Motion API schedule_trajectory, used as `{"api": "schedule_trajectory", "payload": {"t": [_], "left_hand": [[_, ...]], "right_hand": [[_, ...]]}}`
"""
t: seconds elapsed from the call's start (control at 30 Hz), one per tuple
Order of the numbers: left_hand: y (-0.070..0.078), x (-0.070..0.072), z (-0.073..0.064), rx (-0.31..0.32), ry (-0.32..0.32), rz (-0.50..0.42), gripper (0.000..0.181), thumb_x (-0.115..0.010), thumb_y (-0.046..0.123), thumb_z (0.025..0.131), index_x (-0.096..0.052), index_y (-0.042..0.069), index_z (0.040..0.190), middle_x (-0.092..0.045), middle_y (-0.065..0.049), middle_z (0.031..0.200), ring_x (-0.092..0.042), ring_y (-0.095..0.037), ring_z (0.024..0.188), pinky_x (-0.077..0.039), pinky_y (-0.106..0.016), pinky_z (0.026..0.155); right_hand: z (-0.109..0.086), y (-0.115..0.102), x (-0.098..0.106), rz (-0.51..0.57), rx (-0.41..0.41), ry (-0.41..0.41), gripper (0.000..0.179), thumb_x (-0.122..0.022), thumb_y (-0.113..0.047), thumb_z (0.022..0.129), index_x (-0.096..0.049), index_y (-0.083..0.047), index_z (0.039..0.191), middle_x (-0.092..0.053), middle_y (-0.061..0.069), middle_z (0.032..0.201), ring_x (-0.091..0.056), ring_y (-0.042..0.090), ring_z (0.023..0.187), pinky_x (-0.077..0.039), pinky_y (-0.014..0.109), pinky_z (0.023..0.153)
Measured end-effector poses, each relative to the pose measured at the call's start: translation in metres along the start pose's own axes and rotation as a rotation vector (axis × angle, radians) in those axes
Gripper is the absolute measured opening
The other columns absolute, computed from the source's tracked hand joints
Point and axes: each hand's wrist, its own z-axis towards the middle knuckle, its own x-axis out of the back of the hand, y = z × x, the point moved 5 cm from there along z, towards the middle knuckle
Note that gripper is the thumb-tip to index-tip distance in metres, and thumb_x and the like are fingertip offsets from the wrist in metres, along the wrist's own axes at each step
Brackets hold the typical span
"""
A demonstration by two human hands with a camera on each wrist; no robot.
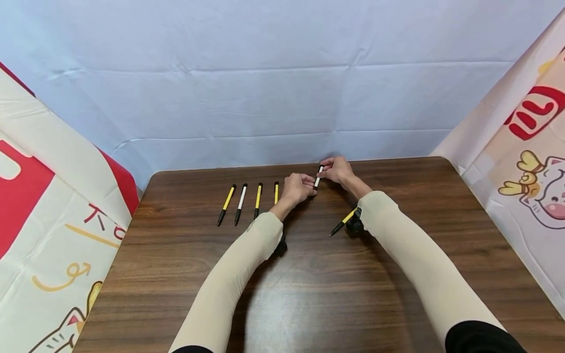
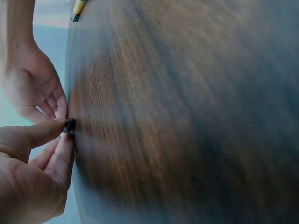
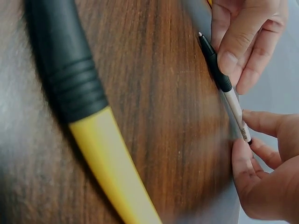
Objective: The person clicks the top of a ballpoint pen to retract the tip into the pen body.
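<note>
A white pen (image 1: 317, 183) with a black grip slants at the table's far edge, between both hands. My left hand (image 1: 297, 188) pinches its black front part between thumb and fingers; the right wrist view shows the pen's tip (image 3: 201, 35) poking out past the thumb. At the other end, my right hand (image 1: 338, 171) pinches the white barrel near its black end. Closer to me lies a yellow pen (image 1: 344, 221) with a black grip, partly under the right wrist. It looms large in the right wrist view.
Left of my left hand, several pens lie in a spaced row: a yellow pen (image 1: 227, 203), a white pen (image 1: 241, 203) and further yellow ones, the rightmost (image 1: 276, 192) partly hidden by the left arm. Behind the brown wooden table (image 1: 185, 274) hangs a pale cloth (image 1: 265, 98).
</note>
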Motion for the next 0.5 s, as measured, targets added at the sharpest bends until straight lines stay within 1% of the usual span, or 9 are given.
{"api": "schedule_trajectory", "payload": {"t": [0.1, 0.17, 0.23, 0.3, 0.4, 0.5], "left_hand": [[0.000, -0.001, -0.001, -0.004, -0.006, -0.023, 0.032, -0.087, -0.002, 0.085, -0.079, 0.000, 0.116, -0.081, -0.009, 0.105, -0.077, -0.019, 0.096, -0.061, -0.026, 0.084], [-0.001, -0.001, -0.001, -0.002, -0.008, -0.037, 0.032, -0.086, -0.003, 0.085, -0.078, 0.000, 0.116, -0.081, -0.010, 0.105, -0.077, -0.019, 0.096, -0.061, -0.026, 0.083], [-0.001, -0.001, -0.001, 0.002, -0.006, -0.046, 0.032, -0.086, -0.004, 0.085, -0.078, 0.000, 0.116, -0.081, -0.010, 0.104, -0.077, -0.019, 0.096, -0.061, -0.026, 0.083], [-0.002, -0.001, -0.001, 0.010, -0.003, -0.055, 0.032, -0.086, -0.004, 0.085, -0.078, 0.000, 0.116, -0.081, -0.010, 0.104, -0.077, -0.019, 0.095, -0.061, -0.026, 0.083], [-0.003, -0.002, -0.002, 0.017, -0.001, -0.069, 0.032, -0.086, -0.005, 0.085, -0.078, 0.000, 0.116, -0.081, -0.010, 0.105, -0.077, -0.019, 0.095, -0.061, -0.027, 0.085], [-0.004, -0.002, -0.002, 0.019, -0.002, -0.089, 0.033, -0.085, -0.006, 0.086, -0.077, -0.001, 0.117, -0.080, -0.011, 0.106, -0.077, -0.019, 0.096, -0.061, -0.027, 0.085]], "right_hand": [[-0.001, 0.000, -0.002, 0.047, -0.001, -0.009, 0.044, -0.084, -0.011, 0.092, -0.070, -0.002, 0.132, -0.073, 0.012, 0.112, -0.063, 0.021, 0.099, -0.046, 0.026, 0.085], [-0.001, -0.001, -0.003, 0.096, -0.007, -0.018, 0.045, -0.083, -0.008, 0.092, -0.069, -0.001, 0.134, -0.073, 0.014, 0.113, -0.064, 0.019, 0.097, -0.049, 0.024, 0.083], [-0.002, -0.001, -0.005, 0.162, -0.018, -0.039, 0.046, -0.081, -0.004, 0.093, -0.067, 0.000, 0.137, -0.072, 0.016, 0.114, -0.066, 0.017, 0.093, -0.055, 0.024, 0.083], [-0.002, -0.002, -0.008, 0.245, -0.036, -0.068, 0.048, -0.077, 0.001, 0.095, -0.063, 0.002, 0.140, -0.069, 0.017, 0.115, -0.068, 0.016, 0.090, -0.061, 0.027, 0.085], [-0.002, -0.001, -0.012, 0.367, -0.068, -0.102, 0.050, -0.072, 0.008, 0.096, -0.059, 0.003, 0.144, -0.064, 0.016, 0.114, -0.069, 0.015, 0.086, -0.063, 0.034, 0.090], [-0.001, -0.001, -0.014, 0.431, -0.082, -0.107, 0.052, -0.070, 0.011, 0.096, -0.057, 0.004, 0.146, -0.062, 0.014, 0.111, -0.069, 0.014, 0.082, -0.063, 0.036, 0.091]]}}
